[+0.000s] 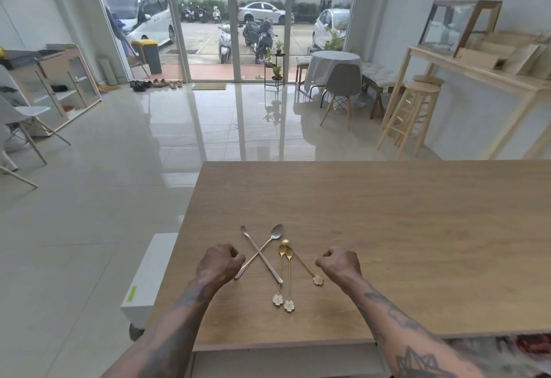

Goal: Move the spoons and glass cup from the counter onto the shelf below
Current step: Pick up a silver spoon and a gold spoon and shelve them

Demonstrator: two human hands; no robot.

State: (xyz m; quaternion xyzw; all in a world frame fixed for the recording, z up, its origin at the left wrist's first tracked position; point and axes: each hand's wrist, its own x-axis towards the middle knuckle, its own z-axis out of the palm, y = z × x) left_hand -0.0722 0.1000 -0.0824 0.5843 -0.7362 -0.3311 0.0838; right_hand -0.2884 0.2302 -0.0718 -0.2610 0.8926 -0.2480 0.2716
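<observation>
Both hands float just above the wooden counter (387,228), one on each side of a small bunch of spoons. The left hand (219,263) is curled into a loose fist with nothing in it. Its knuckles are right next to the handle end of the silver spoon (262,249). The right hand (338,263) is also curled shut and holds nothing. It sits just beside the gold spoon (302,263) that leans away from the others.

The silver spoon has a round bowl that points away from the person. A long thin silver stirrer (259,254) lies across it, so the two make an X shape. I cannot tell which one is on top.

Right of the X, two more gold spoons lie close together, almost side by side. The first gold spoon (280,273) and the second gold spoon (288,279) both have little flower shapes at the handle ends, and the flowers point toward the person. The leaning gold spoon has a flower end too, near the right hand's wrist.

All the spoons lie near the counter's front edge. Left of the counter, lower down, a white box (149,276) sticks out. I cannot see a glass cup on the counter. The shelf under the counter is mostly hidden.
</observation>
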